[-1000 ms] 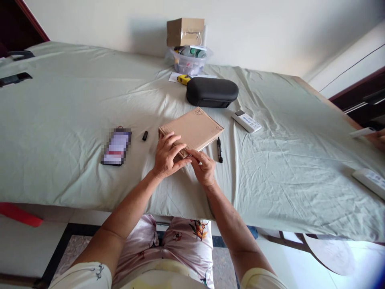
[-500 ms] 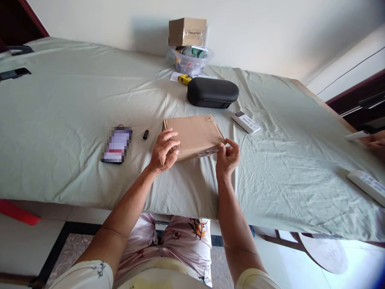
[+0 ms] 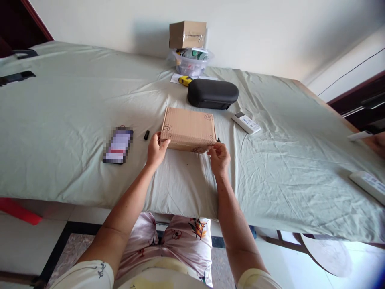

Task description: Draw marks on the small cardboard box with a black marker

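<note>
A brown cardboard box with dark printed marks at its corners lies closed on the cloth in front of me. My left hand grips its front left corner, thumb on the front face and fingers round the left side. At the front right corner, my right hand is closed, its fingertips pinching the box's edge. A small dark tip shows just beyond these fingers; what it belongs to is hidden.
Around the box lie a phone, a small black stick, a black case, a white power strip and a yellow tape measure. Farther back, a plastic tub carries another carton. Another person's hand shows at right.
The box has turned slightly, its front face now showing more. My left hand has slid from the top to the front left corner. My right hand has shifted a little left and nearer me.
</note>
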Demonstrator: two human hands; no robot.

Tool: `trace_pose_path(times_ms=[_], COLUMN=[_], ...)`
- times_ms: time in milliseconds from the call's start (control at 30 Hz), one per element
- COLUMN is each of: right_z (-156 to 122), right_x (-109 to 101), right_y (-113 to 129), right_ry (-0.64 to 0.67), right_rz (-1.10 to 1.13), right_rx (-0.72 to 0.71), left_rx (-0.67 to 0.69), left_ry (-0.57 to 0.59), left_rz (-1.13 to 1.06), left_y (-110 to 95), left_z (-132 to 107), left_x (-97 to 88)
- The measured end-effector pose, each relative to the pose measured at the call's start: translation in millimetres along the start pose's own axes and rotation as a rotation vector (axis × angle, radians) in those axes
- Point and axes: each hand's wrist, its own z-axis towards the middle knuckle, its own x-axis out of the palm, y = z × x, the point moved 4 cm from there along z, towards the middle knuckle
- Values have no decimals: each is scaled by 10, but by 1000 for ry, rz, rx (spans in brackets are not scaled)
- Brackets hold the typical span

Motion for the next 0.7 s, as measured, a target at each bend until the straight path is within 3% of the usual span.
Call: trace_pose_path(times_ms=[133,400,533,700], right_z=[7,-55,-72,-84], right_x=[0,86,98,86], right_y=[-94,-202,-248,-213], right_ry=[73,178,166,70], right_rz=[-93,-448,-417,-282], right_rx=[57,-21,-74,-26], left_rx=[-69,-60,-37,-32], left_ry=[-4,10,0,-15], left_rz=[58,145,210,193], left_y=[17,3,58,22], left_z=[-5,1,-17,-68], left_x=[-39,-78,-45,18])
